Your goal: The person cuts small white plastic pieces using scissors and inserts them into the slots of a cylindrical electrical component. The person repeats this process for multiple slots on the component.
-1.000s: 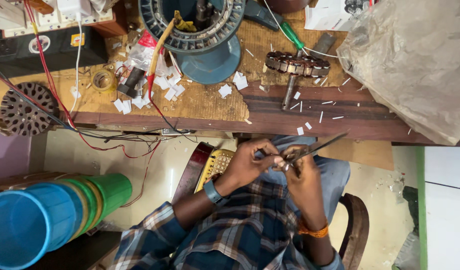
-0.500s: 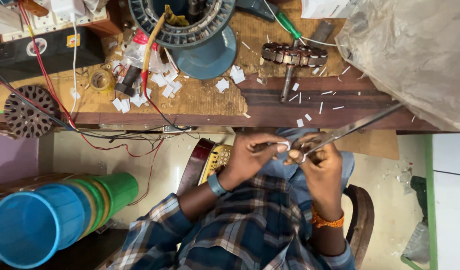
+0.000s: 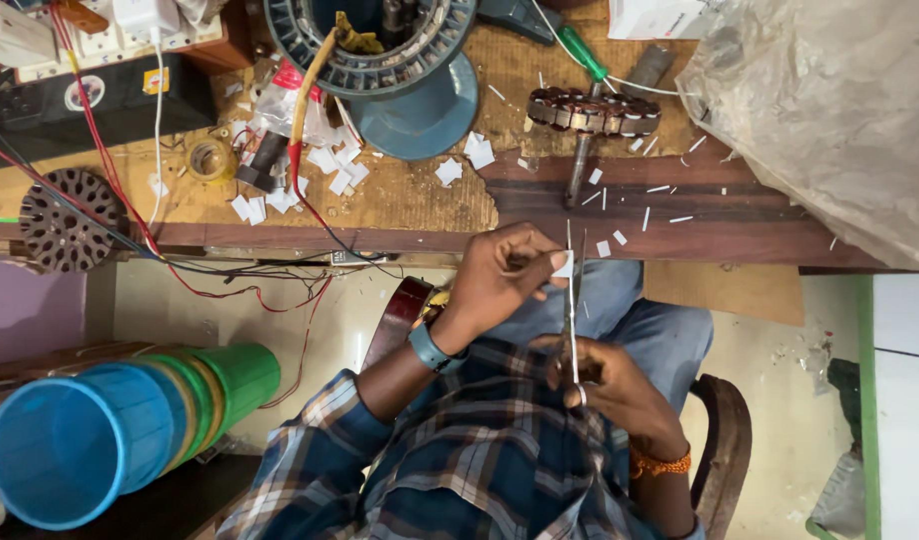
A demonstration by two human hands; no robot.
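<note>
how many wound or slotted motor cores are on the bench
3: a big ring stator at top centre, a copper-wound core on a shaft to its right, a dark slotted disc at the left edge. Clutter may hide more.

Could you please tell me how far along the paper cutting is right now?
Done: many white paper pieces lie cut and loose on the workbench. In hand: the left hand pinches a small white piece at the blades of the scissors, gripped by the right hand. Left: that cut looks unfinished; how many more are needed cannot be told.
</note>
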